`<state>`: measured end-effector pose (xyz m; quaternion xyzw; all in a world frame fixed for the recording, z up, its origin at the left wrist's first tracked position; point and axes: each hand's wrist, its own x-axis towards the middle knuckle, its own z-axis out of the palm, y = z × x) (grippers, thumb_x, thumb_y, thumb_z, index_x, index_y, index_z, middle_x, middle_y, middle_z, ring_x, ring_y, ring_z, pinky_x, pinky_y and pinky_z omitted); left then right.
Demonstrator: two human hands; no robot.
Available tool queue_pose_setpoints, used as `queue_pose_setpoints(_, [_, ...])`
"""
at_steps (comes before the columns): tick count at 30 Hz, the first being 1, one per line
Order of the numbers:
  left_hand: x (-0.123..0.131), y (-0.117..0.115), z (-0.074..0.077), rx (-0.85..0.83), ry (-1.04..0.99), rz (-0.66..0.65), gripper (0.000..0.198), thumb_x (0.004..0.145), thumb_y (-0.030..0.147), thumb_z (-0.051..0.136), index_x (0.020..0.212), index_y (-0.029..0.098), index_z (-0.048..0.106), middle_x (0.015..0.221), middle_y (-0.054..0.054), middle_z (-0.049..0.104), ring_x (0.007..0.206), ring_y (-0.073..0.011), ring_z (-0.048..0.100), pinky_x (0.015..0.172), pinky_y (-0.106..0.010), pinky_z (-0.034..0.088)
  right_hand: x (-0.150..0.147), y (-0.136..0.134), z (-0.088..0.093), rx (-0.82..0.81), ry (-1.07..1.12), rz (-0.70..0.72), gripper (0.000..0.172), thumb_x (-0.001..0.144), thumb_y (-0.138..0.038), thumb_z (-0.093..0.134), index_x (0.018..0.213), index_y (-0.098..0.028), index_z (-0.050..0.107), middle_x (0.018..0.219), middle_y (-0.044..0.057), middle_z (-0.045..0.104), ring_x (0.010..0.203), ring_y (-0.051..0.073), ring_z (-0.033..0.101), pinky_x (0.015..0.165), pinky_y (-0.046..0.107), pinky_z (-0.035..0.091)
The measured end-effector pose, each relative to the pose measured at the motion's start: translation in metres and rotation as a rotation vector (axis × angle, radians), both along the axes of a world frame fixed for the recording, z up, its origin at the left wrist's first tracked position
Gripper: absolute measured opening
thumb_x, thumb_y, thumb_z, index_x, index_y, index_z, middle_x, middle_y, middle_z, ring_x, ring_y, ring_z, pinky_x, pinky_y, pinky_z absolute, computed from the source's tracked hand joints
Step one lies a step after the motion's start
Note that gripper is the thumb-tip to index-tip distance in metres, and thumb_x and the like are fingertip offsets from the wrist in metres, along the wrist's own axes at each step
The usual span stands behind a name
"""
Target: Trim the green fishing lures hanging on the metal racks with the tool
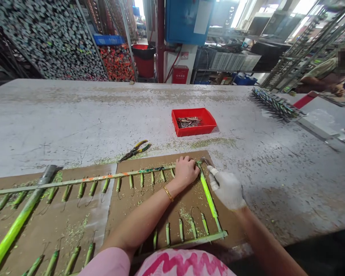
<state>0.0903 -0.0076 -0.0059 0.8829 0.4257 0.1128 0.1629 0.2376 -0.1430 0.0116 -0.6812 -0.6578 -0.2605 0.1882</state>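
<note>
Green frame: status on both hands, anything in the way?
Left hand shut on green frame top rail. Right hand, gloved, gripping metal tool at frame corner. Pliers and red tray lie behind, clear of both.

Rough, scuffed grey tabletop [103, 115], matt brown cardboard sheets [123, 209], metal frame [209, 196] in chalky lime-green paint, glossy red plastic tray [194, 131], matt white knitted cloth glove [227, 188], dull grey metal tool [204, 161], shiny gold bangle [168, 193].

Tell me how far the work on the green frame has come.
Done, it seems: green flakes lie on the table. In hand: the left hand grips the green frame at its corner; the gloved right hand sets a metal tool there. Left: most hooks carry green coating.
</note>
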Motion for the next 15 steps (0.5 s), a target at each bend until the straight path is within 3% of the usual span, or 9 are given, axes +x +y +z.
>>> queue_pose_setpoints(6, [-0.0006, 0.0002, 0.0001, 0.011, -0.005, -0.014, 0.026, 0.093, 0.034, 0.053, 0.093, 0.020, 0.074, 0.101, -0.011, 0.066, 0.103, -0.0277, 0.054, 0.086, -0.041, 0.042, 0.0009, -0.0020, 0.0033, 0.133, 0.032, -0.094, 0.034, 0.095, -0.028, 0.061, 0.126, -0.020, 0.070, 0.072, 0.004, 0.066, 0.071, 0.019, 0.055, 0.075, 0.032, 0.037])
queue_pose_setpoints(11, [-0.0007, 0.0002, -0.0009, 0.015, 0.000, -0.009, 0.024, 0.092, 0.034, 0.054, 0.093, 0.020, 0.074, 0.103, -0.010, 0.066, 0.102, -0.0271, 0.054, 0.085, -0.041, 0.042, -0.0023, 0.0012, 0.0029, -0.017, -0.060, -0.008, 0.029, 0.093, -0.023, 0.057, 0.116, -0.022, 0.075, 0.063, 0.002, 0.062, 0.064, 0.018, 0.050, 0.068, 0.032, 0.032])
queue_pose_setpoints(15, [-0.0008, 0.0006, -0.0010, 0.033, -0.013, -0.019, 0.025, 0.093, 0.035, 0.053, 0.091, 0.020, 0.073, 0.102, -0.009, 0.066, 0.102, -0.0271, 0.054, 0.084, -0.040, 0.041, -0.0044, 0.0012, 0.0068, 0.121, 0.020, -0.083, 0.032, 0.094, -0.027, 0.058, 0.121, -0.018, 0.072, 0.071, 0.005, 0.066, 0.072, 0.019, 0.055, 0.074, 0.032, 0.036])
